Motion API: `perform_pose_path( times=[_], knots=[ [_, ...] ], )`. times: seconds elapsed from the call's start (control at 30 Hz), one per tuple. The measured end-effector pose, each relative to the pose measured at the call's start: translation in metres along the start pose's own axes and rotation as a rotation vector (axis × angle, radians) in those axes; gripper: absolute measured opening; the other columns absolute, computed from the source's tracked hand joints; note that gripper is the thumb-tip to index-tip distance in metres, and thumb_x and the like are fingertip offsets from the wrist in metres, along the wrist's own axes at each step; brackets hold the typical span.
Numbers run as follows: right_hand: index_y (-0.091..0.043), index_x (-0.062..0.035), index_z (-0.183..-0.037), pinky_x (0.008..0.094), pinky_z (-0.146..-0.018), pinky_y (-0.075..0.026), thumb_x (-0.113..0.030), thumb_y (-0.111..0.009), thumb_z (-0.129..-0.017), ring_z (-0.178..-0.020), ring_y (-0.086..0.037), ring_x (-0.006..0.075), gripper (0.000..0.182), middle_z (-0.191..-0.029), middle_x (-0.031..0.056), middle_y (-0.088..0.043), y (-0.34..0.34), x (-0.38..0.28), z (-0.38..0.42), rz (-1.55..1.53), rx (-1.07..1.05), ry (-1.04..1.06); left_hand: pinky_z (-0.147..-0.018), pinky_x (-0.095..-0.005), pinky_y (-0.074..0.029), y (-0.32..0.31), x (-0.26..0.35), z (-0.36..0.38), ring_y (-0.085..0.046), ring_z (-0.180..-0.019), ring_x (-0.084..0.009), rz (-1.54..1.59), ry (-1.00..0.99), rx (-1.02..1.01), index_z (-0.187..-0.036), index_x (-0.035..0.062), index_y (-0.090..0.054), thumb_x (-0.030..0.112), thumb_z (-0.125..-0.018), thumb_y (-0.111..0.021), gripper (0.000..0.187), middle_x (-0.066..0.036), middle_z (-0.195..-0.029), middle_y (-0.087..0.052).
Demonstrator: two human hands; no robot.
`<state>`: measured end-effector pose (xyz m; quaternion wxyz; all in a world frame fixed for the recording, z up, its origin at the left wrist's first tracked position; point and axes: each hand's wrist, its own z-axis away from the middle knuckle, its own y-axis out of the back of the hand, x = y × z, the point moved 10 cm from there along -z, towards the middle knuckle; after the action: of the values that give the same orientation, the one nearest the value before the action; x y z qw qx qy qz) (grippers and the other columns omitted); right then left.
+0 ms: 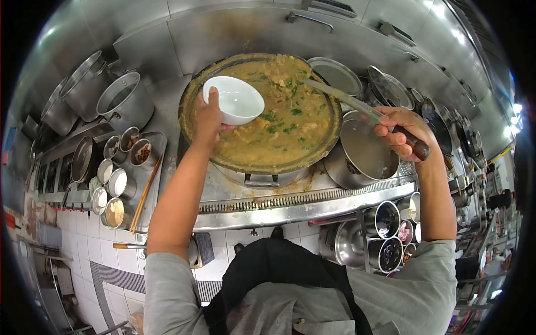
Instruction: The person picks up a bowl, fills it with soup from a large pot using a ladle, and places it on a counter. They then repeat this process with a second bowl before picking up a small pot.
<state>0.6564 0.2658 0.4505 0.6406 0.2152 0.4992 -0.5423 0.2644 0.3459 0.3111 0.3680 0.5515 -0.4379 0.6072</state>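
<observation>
A wide wok (186,120) full of yellow-brown stew (262,148) with green leaves stands on the stove in front of me. My left hand (210,116) grips a white bowl (240,100) by its near-left rim, tilted above the stew; its inside looks bare. My right hand (406,131) is wrapped round the dark wooden handle of a long-handled ladle (346,99). The ladle's shaft reaches left over the wok. Its head is hidden among chunks of food heaped at the far side of the stew.
A large pot of cloudy liquid (365,148) stands right of the wok. On the left, a metal tray (159,146) holds several small containers and long chopsticks (146,195). Deep pots (127,100) stand behind it. Containers of ingredients (389,219) sit below the counter at right.
</observation>
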Motion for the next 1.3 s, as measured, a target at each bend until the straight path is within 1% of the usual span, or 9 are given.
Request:
perform_pose_path(
  times=[0.13,0.23,0.33,0.43,0.5,0.63,0.9,1.2,1.3],
  knots=[
    [-0.05,0.0129,-0.126,0.0252,-0.026,-0.046,0.0,-0.05,-0.093,-0.04,-0.049,0.0081,0.035,-0.079,0.0146,-0.056,-0.009,-0.019,0.01,-0.058,-0.021,0.092,-0.058,-0.0424,-0.065,-0.032,-0.025,-0.014,-0.072,-0.093,-0.0328,0.044,0.096,-0.022,-0.147,0.0152,-0.034,0.062,-0.102,-0.045,0.066,-0.019,-0.126,-0.06],
    [-0.049,0.0142,-0.129,0.0241,-0.026,-0.044,0.0,-0.05,-0.093,-0.039,-0.048,0.0078,0.038,-0.079,0.0152,-0.056,-0.018,-0.024,0.015,-0.055,-0.033,0.123,-0.054,-0.0409,-0.063,-0.058,-0.036,-0.023,-0.072,-0.09,-0.0361,0.154,0.166,-0.052,-0.144,0.0133,-0.031,0.06,-0.103,-0.043,0.064,-0.022,-0.127,-0.058],
    [-0.053,0.0091,-0.12,0.0226,-0.028,-0.042,-0.001,-0.056,-0.093,-0.042,-0.05,0.0068,0.029,-0.08,0.0106,-0.061,-0.028,-0.016,0.015,0.029,-0.042,0.079,-0.058,-0.0417,-0.064,-0.073,-0.028,-0.024,-0.071,-0.095,-0.0376,0.232,0.14,-0.031,-0.15,0.012,-0.024,0.063,-0.102,-0.042,0.072,-0.025,-0.132,-0.053],
    [-0.052,0.0105,-0.126,0.0213,-0.029,-0.04,-0.004,-0.059,-0.093,-0.042,-0.05,0.0061,0.037,-0.079,0.0083,-0.061,-0.031,-0.003,0.01,0.142,-0.019,0.077,-0.06,-0.0423,-0.064,-0.077,-0.023,-0.031,-0.071,-0.097,-0.0389,0.275,0.101,-0.024,-0.154,0.013,-0.017,0.064,-0.102,-0.042,0.077,-0.026,-0.137,-0.049],
    [-0.051,0.0128,-0.133,0.0223,-0.032,-0.041,-0.005,-0.061,-0.091,-0.044,-0.051,0.0069,0.047,-0.074,0.0056,-0.059,-0.038,0.008,0.009,0.269,0.02,0.072,-0.064,-0.0451,-0.066,-0.073,-0.021,-0.033,-0.07,-0.098,-0.0398,0.24,0.091,-0.007,-0.154,0.0142,-0.018,0.065,-0.101,-0.042,0.077,-0.025,-0.137,-0.049],
    [-0.052,0.0086,-0.135,0.0263,-0.036,-0.046,-0.003,-0.058,-0.09,-0.045,-0.053,0.0091,0.047,-0.075,0.0051,-0.058,-0.042,0.038,-0.005,0.406,-0.046,0.04,-0.067,-0.0463,-0.067,-0.061,-0.024,-0.037,-0.071,-0.098,-0.0391,0.198,0.069,-0.042,-0.155,0.0145,-0.018,0.064,-0.102,-0.041,0.076,-0.025,-0.139,-0.046],
    [-0.05,0.0057,-0.142,0.026,-0.041,-0.04,-0.003,-0.055,-0.092,-0.042,-0.048,0.0075,0.051,-0.053,0.0003,-0.051,-0.051,0.051,-0.006,0.661,-0.029,0.205,-0.065,-0.0425,-0.067,-0.031,-0.043,-0.036,-0.073,-0.091,-0.0338,0.272,0.04,-0.137,-0.154,0.0114,-0.021,0.058,-0.105,-0.039,0.07,-0.024,-0.139,-0.048],
    [-0.045,0.0051,-0.148,0.0259,-0.044,-0.039,-0.002,-0.056,-0.092,-0.045,-0.046,0.0065,0.057,-0.054,-0.0016,-0.049,-0.043,0.048,-0.001,0.806,0.077,0.362,-0.068,-0.0443,-0.068,-0.027,-0.04,-0.033,-0.073,-0.092,-0.0335,0.326,0.08,-0.187,-0.153,0.0129,-0.024,0.056,-0.106,-0.039,0.066,-0.023,-0.13,-0.057],
    [-0.044,0.0065,-0.149,0.0254,-0.043,-0.041,0.0,-0.057,-0.091,-0.045,-0.048,0.0075,0.06,-0.06,0.0004,-0.052,-0.035,0.049,0.001,0.759,0.077,0.309,-0.068,-0.0453,-0.068,-0.028,-0.041,-0.029,-0.073,-0.094,-0.0347,0.344,0.113,-0.168,-0.152,0.0126,-0.026,0.056,-0.106,-0.039,0.064,-0.023,-0.129,-0.057]
  ],
)
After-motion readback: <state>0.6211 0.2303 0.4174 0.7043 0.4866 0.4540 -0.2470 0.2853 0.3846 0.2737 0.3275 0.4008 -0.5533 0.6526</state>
